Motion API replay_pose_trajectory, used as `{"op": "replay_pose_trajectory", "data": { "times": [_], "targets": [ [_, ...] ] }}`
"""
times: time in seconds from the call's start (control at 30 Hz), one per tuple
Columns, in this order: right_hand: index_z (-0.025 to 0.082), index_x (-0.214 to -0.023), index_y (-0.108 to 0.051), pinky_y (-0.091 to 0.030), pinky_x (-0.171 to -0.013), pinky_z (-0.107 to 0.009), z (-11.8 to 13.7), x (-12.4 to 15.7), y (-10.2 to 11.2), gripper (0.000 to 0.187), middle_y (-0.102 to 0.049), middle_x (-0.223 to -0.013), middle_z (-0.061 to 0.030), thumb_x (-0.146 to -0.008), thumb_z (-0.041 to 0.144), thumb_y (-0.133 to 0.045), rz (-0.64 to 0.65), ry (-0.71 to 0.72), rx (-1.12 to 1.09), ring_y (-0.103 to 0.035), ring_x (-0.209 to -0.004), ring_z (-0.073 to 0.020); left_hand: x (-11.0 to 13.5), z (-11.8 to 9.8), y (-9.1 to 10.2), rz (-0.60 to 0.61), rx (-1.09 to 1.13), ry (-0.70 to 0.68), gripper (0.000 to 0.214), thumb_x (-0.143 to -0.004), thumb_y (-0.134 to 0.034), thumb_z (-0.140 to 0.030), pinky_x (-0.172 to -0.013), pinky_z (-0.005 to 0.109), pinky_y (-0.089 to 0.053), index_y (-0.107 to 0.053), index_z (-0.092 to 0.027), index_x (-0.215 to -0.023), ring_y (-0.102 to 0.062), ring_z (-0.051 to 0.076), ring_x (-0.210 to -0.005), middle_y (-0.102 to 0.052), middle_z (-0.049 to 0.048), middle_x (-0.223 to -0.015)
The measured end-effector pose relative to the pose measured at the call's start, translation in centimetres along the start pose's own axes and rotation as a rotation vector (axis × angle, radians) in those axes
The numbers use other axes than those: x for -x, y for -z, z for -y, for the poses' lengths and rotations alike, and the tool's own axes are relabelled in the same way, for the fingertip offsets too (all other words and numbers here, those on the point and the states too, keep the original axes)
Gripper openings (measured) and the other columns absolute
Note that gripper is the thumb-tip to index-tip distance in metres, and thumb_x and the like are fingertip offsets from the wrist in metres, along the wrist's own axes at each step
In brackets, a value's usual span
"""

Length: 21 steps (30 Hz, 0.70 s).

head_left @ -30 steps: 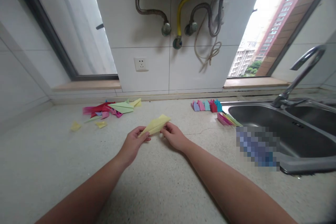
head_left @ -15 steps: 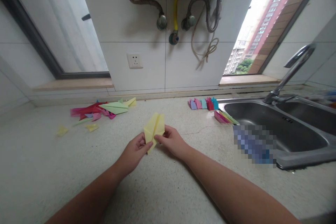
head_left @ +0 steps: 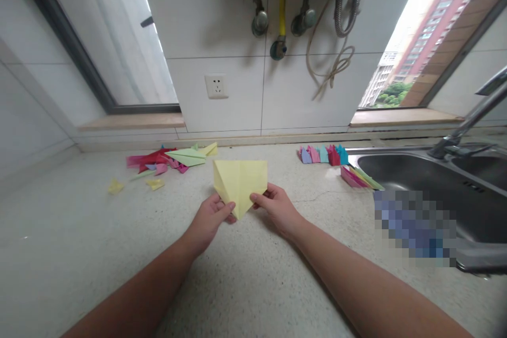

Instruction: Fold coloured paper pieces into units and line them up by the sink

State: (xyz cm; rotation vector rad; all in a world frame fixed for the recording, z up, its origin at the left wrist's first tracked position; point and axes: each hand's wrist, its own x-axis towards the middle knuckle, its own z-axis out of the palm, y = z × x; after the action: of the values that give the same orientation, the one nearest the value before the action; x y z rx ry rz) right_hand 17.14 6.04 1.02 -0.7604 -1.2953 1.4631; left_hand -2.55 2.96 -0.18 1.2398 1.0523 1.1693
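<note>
"Yellow paper [head_left: 240, 182] is what we have between our hands, and its straight edge faces the wall [head_left: 222, 116] while its point faces us. Where do we have it?"

"Over the middle of the counter [head_left: 245, 269]. We cannot tell whether its underside touches the surface."

"And how do we grip it?"

"With our left hand [head_left: 212, 219] we pinch the lower left edge near the point, thumb on top and fingers underneath. With our right hand [head_left: 280, 208] we pinch the lower right edge, the thumb resting on the upper face."

"We see a crease down its middle, too, and a slanting fold at the left."

"What do we have to the left, then?"

"A pile of coloured folded papers [head_left: 186, 157] near the wall, pale green and red among them, and two small yellow pieces [head_left: 155, 184] in front of it."

"To the right we see a row of small folded shapes [head_left: 324, 155], then pink and yellow-green folded sheets [head_left: 354, 177] beside the steel sink [head_left: 404, 169]."
</note>
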Motion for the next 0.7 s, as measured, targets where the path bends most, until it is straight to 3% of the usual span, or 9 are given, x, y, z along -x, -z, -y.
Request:
{"op": "replay_pose_trajectory", "data": {
  "times": [0.4,0.57,0.7],
  "targets": [
    [0.015,-0.090,-0.070,-0.044,-0.062,-0.028,0.30,0.05,-0.09,0.024,-0.067,-0.081,-0.0048,-0.074,0.032,-0.074,-0.032,-0.017,0.019,-0.052,-0.065,-0.0132,-0.23,0.16,0.00,0.013,0.083,-0.016,0.047,-0.078,-0.074,-0.044,-0.062,0.027,-0.050,-0.065,-0.016,-0.114,-0.066,0.019,-0.080,-0.072,0.0125,-0.106],
    [0.015,-0.089,-0.068,-0.041,-0.055,-0.026,0.34,0.12,-0.17,0.023,-0.063,-0.073,-0.0015,-0.074,0.032,-0.074,-0.017,-0.039,0.016,-0.050,-0.057,-0.0106,-0.26,0.35,0.20,0.040,0.063,-0.017,0.039,-0.079,-0.073,-0.043,-0.063,0.028,-0.050,-0.064,-0.017,-0.107,-0.065,0.018,-0.077,-0.072,0.0095,-0.098],
    [0.016,-0.091,-0.068,-0.045,-0.058,-0.026,0.22,0.23,-0.35,0.024,-0.064,-0.077,-0.0024,-0.074,0.032,-0.075,0.047,-0.035,-0.027,-0.054,-0.061,-0.0112,-0.19,0.44,0.29,0.080,0.044,-0.042,0.030,-0.080,-0.073,-0.038,-0.065,0.028,-0.051,-0.063,-0.017,-0.099,-0.062,0.016,-0.075,-0.070,0.0060,-0.091]
  ]
}}
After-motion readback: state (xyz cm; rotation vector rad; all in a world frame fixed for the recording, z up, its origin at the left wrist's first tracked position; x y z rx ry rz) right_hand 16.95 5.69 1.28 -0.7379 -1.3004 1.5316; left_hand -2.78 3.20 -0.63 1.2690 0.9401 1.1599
